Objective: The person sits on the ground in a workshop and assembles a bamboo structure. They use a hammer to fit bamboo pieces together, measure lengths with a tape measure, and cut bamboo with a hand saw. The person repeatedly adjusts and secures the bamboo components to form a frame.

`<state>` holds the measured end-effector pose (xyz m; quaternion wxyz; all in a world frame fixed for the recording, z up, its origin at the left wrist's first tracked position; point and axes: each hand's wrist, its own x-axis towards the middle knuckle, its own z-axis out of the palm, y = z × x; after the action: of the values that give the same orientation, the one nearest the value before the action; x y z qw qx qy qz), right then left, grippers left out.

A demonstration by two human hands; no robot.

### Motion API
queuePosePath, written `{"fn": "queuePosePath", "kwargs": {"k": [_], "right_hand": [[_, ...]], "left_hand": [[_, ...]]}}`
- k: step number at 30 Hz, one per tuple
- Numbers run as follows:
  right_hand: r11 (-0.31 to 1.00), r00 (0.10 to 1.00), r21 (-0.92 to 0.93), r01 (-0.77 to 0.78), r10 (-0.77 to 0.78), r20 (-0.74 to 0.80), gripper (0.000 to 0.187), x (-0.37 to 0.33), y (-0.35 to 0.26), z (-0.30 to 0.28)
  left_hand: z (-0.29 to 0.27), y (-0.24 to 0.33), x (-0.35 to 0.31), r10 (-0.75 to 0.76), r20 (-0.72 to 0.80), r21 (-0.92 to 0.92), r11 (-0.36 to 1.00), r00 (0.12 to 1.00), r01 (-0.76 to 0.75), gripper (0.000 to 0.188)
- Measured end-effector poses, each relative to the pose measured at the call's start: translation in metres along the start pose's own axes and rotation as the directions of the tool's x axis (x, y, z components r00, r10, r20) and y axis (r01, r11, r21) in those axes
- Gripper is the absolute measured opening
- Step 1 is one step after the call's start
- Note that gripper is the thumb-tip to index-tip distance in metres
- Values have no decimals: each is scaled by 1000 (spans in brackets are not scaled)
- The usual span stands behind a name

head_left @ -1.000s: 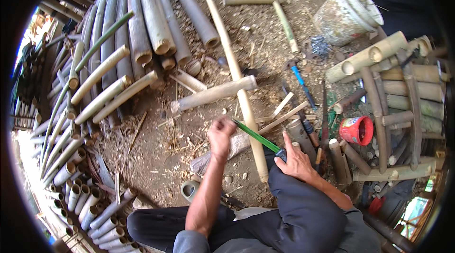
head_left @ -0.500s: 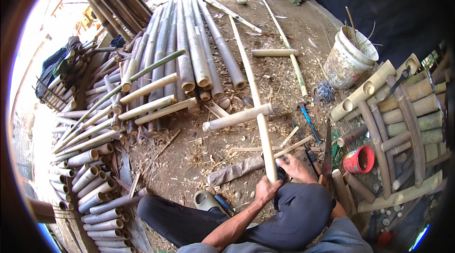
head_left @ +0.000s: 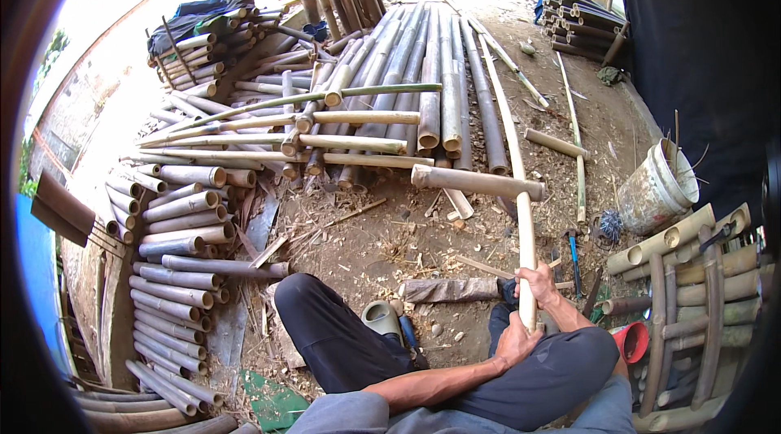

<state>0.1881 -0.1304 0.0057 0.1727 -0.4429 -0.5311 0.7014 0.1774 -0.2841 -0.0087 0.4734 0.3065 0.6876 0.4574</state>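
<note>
A long pale bamboo pole [head_left: 526, 251] runs from my lap away across the ground. My left hand [head_left: 518, 340] is closed around its near end, just above my bent right leg. A little farther along, my right hand [head_left: 538, 283] also wraps around the pole. Ahead of both hands, a short thick bamboo tube [head_left: 476, 182] lies crosswise over the pole; whether the pole goes through or under it I cannot tell. A dark, rough log [head_left: 451, 291] lies on the ground to the left of my right hand.
Long bamboo poles [head_left: 431, 100] lie stacked ahead, and cut tubes [head_left: 175, 271] are piled at left. To the right are a blue-handled hammer [head_left: 576, 263], a red bucket [head_left: 630, 342], a stained white bucket [head_left: 655, 190] and bamboo frames [head_left: 708, 312]. Wood chips litter the ground.
My right hand has risen from beside my right leg and taken hold of the pole above my left hand. The view has turned left, so the scene sits farther right.
</note>
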Motion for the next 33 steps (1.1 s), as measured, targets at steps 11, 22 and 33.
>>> {"fn": "queuePosePath", "kwargs": {"k": [11,22,33], "right_hand": [[876,865,-193,443,-474,-167,47,33,-129,-11],[932,858,-229,281,-350,-375,21,114,-171,-144],[985,826,-149,85,-153,-542,25,269,-79,-271]], "left_hand": [[-95,50,83,282,549,-73,954,787,-291,61],[-184,-111,183,-243,171,847,531,955,-16,84],[-225,20,464,211,50,301,929,976,-217,45]]}}
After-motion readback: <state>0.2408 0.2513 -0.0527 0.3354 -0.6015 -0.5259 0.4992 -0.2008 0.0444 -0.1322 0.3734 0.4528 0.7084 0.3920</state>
